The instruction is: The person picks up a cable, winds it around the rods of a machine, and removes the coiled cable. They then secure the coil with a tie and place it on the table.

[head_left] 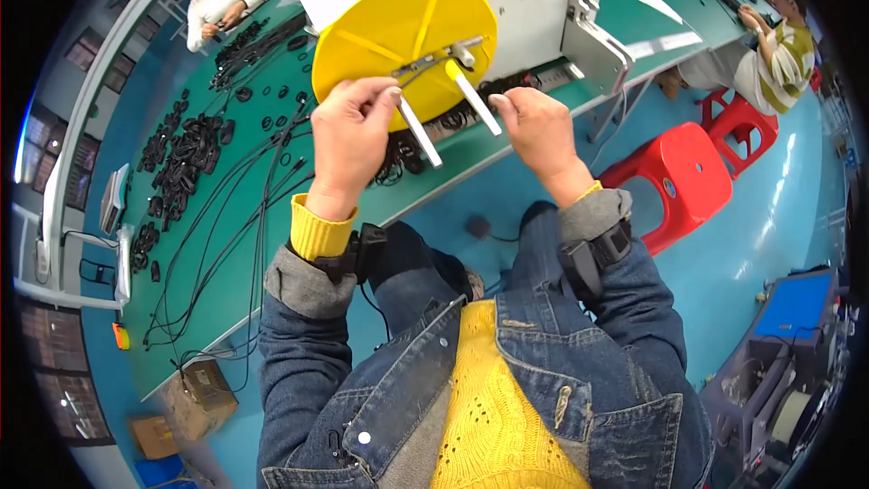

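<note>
A large yellow disc [362,29] is mounted on the front of a white machine [518,34]. Two pale rods [420,134] stick out from it towards me, with a metal clamp [463,50] near the disc's middle. My left hand [351,138] is closed beside the left rod, thumb pressed to the forefinger. A short length of thin black cable [425,70] runs from its fingertips across the disc's face. To the right of the right rod [476,107], my right hand [541,134] is closed in a pinch; whatever lies in it is hidden.
The green table [204,258] carries piles of black connectors [186,158] and long loose black cables [258,190]. Red stools [674,186] stand to the right. Two other people sit at the far left and far right. Cardboard boxes [201,397] lie low at left.
</note>
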`<move>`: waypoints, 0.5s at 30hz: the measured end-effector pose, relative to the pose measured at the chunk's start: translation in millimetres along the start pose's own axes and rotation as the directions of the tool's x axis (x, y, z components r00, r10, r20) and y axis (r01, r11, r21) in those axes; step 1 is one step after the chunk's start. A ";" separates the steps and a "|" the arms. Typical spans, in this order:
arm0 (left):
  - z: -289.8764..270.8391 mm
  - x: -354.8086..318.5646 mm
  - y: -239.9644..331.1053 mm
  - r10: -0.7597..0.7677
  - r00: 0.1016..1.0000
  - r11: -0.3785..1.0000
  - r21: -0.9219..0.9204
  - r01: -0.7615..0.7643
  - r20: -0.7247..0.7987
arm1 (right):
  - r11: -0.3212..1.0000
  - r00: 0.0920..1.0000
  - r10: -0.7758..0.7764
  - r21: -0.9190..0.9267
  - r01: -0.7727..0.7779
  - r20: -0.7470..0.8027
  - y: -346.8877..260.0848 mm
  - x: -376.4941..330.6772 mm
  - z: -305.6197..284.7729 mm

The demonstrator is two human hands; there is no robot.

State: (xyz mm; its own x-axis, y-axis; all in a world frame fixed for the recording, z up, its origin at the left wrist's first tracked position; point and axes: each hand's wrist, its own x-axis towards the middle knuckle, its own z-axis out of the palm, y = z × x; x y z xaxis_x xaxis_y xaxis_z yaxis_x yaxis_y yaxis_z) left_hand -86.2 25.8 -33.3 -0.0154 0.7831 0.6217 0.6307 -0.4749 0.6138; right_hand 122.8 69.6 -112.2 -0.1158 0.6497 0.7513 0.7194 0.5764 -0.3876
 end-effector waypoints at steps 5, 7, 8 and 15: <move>8.2 -13.1 -28.3 -0.065 0.997 0.990 -0.130 0.059 -0.041 | 0.984 0.970 0.177 -0.058 -0.170 0.168 25.5 -67.3 -19.0; 12.8 -13.5 -32.2 -0.052 0.997 0.986 -0.161 0.042 -0.059 | 0.977 0.955 0.211 -0.073 -0.200 0.207 31.5 -77.8 -21.2; 13.8 -15.4 -33.5 -0.046 0.997 0.988 -0.153 0.036 -0.060 | 0.972 0.940 0.236 -0.067 -0.227 0.247 30.2 -85.0 -22.9; 2.1 -21.1 -24.5 0.012 0.998 0.997 -0.071 -0.017 -0.068 | 0.954 0.910 0.282 0.015 -0.301 0.303 14.2 -90.5 -39.7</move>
State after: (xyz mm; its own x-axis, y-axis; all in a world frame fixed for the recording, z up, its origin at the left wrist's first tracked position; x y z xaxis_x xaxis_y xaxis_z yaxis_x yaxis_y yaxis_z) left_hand -99.8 21.7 -62.5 -0.0605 0.7480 0.6610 0.5741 -0.5156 0.6361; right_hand 170.7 -0.7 -164.4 -0.1096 0.9042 0.4128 0.7109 0.3616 -0.6032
